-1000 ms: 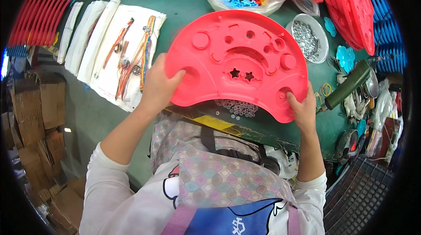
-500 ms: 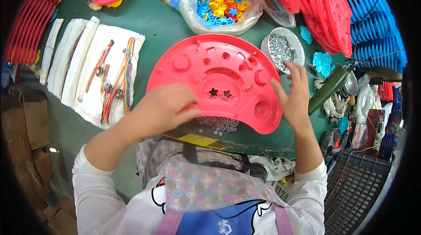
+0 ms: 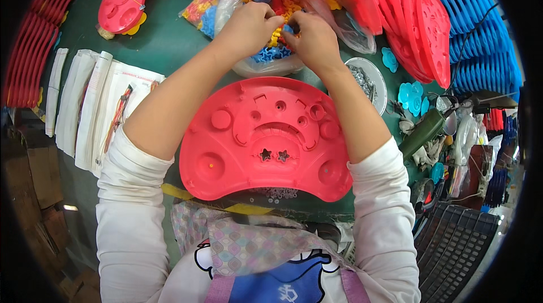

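Both hands are over a clear plastic bag (image 3: pixel 243 69) of small star-shaped plastic pieces (image 3: pixel 272 54) in blue, yellow and red. My left hand (image 3: pixel 253 24) is curled at the bag's left part, its fingertips bent together; what they hold, if anything, is hidden. My right hand (image 3: pixel 314 41) pinches a blue star piece (image 3: pixel 289 29) close to the left fingertips. Between my forearms a curved red plastic panel (image 3: pixel 271 99) lies on the table, showing posts, recesses and two star-shaped holes near its middle.
A white bowl (image 3: pixel 382 83) of small metal parts stands right of my right forearm. Small clear rings (image 3: pixel 277 192) lie at the panel's near edge. Coloured wires (image 3: pixel 120 112) rest on white sheets at left. Red panels (image 3: pixel 416 31) are stacked far right, near blue flower-shaped pieces (image 3: pixel 412 97).
Both hands have moved from the red panel forward to the bag of star pieces. The right hand has taken hold of a blue one. The panel appears lower in view.
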Demonstrator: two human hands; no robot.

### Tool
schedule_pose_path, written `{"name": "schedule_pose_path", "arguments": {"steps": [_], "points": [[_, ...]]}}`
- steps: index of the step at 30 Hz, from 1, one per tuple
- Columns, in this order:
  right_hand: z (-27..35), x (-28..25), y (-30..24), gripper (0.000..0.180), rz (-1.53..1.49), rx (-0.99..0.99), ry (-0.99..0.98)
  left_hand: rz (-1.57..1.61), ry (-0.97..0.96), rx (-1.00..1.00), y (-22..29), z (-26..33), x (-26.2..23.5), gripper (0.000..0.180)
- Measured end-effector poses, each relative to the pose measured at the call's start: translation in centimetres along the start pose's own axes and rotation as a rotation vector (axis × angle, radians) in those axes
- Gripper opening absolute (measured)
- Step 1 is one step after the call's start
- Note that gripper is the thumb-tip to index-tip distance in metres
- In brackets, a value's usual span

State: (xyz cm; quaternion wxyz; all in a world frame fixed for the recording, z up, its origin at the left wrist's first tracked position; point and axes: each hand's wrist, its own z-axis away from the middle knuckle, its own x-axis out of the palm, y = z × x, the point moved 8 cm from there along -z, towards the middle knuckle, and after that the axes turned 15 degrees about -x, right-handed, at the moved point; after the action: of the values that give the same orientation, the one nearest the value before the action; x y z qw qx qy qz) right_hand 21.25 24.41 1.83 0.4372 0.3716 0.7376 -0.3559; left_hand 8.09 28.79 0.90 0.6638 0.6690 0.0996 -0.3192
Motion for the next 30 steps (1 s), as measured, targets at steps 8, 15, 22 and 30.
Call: {"name": "schedule_pose_path", "arguments": {"steps": [8,15,22,30], "points": [[0.1,2.4,-1.2,0.032,-0.168,-0.164,0.025,-0.213,0.254,0.244,2.3,4.9,-3.2,0.032],[1.9,0.0,-2.7,0.028,-0.276,-0.142,0.026,-0.112,-0.052,0.373,1.2,16.5,1.0,0.023],[11.8,-4.4,-10.3,0.032,-0.573,-0.080,-0.117,0.140,-0.148,0.229,-0.7,22.6,1.0,0.012],[15.7,-4.9,-11.5,0.026,-0.584,0.031,-0.102,-0.229,-0.055,0.449,-0.1,23.3,3.4,0.011]]}}
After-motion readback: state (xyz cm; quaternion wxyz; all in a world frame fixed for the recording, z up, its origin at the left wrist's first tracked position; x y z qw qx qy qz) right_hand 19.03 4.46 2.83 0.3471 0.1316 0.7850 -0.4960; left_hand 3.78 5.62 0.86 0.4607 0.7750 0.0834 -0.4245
